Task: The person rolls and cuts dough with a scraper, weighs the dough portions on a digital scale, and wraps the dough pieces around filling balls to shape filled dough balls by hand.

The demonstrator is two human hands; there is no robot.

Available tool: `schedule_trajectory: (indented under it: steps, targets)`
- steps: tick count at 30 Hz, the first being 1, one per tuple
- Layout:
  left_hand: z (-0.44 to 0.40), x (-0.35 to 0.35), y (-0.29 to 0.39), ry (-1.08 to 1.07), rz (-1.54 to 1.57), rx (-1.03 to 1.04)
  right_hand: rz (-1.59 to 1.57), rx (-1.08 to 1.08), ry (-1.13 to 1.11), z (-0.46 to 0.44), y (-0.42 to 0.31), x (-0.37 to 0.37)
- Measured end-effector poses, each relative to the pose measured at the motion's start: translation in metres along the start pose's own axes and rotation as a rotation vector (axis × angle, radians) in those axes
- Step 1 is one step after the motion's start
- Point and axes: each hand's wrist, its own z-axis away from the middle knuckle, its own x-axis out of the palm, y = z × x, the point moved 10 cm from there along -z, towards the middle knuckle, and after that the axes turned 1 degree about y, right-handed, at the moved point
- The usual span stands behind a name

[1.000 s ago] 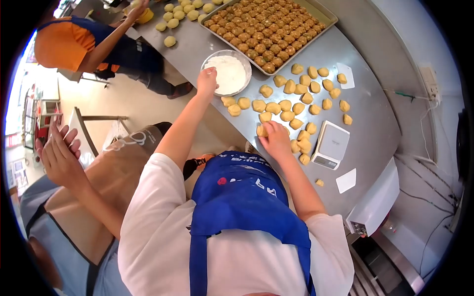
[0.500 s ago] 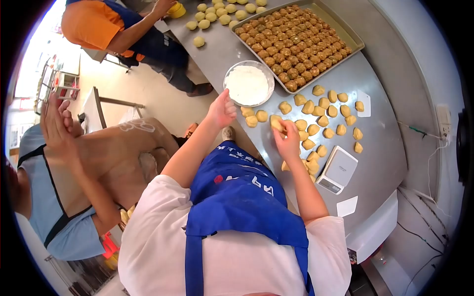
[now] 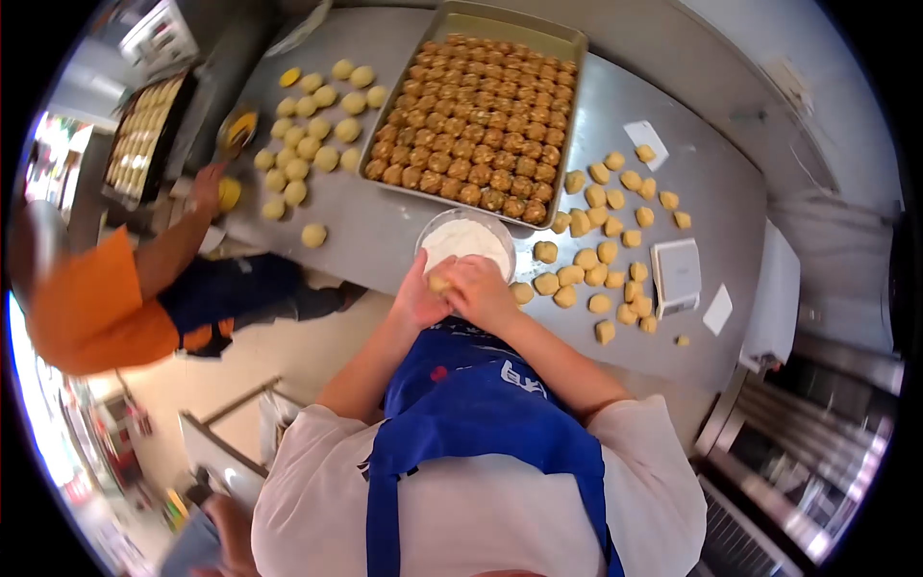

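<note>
My two hands meet in front of my apron, at the near rim of a clear bowl of white flour (image 3: 463, 236). A small piece of yellow dough (image 3: 439, 284) shows between them. My left hand (image 3: 417, 296) cups the dough from the left, its thumb pointing up. My right hand (image 3: 483, 293) is curled over the dough from the right, its fingers hiding most of it. Pale yellow dough pieces (image 3: 568, 275) lie loose on the metal table (image 3: 673, 346) right of the bowl.
Behind the bowl stands a tray (image 3: 577, 72) of brown filling balls (image 3: 481, 120). Round dough balls (image 3: 308, 147) lie at the left, near a co-worker in orange (image 3: 106, 298). A kitchen scale (image 3: 677, 274) and white scrapers (image 3: 718, 310) are at the right.
My right hand has moved left from the loose pieces with dough and joined my left hand. My left fist has loosened around the dough. The view has turned.
</note>
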Motion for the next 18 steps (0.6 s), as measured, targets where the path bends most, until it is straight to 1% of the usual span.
schedule_trajectory:
  steps: [1,2,3,4,5,6,8,9,11,12,14,15,16,18]
  targets:
    - [0.011,0.011,0.001,0.110,-0.086,-0.003,0.111,-0.061,0.008,0.002,-0.012,0.003]
    - [0.001,-0.009,0.009,0.102,-0.121,-0.048,0.224,-0.120,0.009,0.005,-0.023,0.006]
    - [-0.018,-0.043,0.029,0.069,-0.083,-0.026,0.234,0.071,-0.003,0.014,0.009,0.016]
    - [-0.031,-0.058,0.044,0.036,-0.035,0.003,0.249,0.098,0.014,0.024,0.020,0.017]
    - [-0.019,-0.043,0.051,0.115,-0.068,0.033,0.376,0.132,-0.091,0.035,0.033,0.026]
    - [-0.025,-0.053,0.058,0.114,-0.081,0.014,0.493,0.167,-0.202,0.045,0.042,0.035]
    - [-0.040,-0.046,0.074,-0.279,-0.117,-0.048,0.498,0.170,-0.170,0.046,0.033,0.033]
    - [-0.041,-0.031,0.071,-0.284,-0.123,-0.057,0.446,0.137,-0.074,0.033,0.012,0.021]
    - [-0.030,-0.018,0.078,0.136,-0.370,0.162,0.293,0.037,0.070,0.011,-0.030,-0.001]
    - [-0.020,-0.001,0.072,0.138,-0.356,0.179,0.290,0.019,0.059,0.007,-0.029,0.006]
    - [-0.008,0.043,0.054,-0.064,-0.291,0.084,0.117,-0.090,0.022,-0.006,-0.028,0.021]
    - [-0.012,0.037,0.054,-0.101,-0.367,0.089,-0.061,-0.012,-0.109,-0.014,-0.018,0.022]
    - [-0.003,0.045,0.055,-0.095,-0.353,0.140,-0.073,-0.058,-0.129,-0.024,-0.023,0.017]
    - [0.020,0.065,0.023,-0.246,-0.418,-0.027,-0.214,-0.007,0.279,-0.038,-0.028,-0.025]
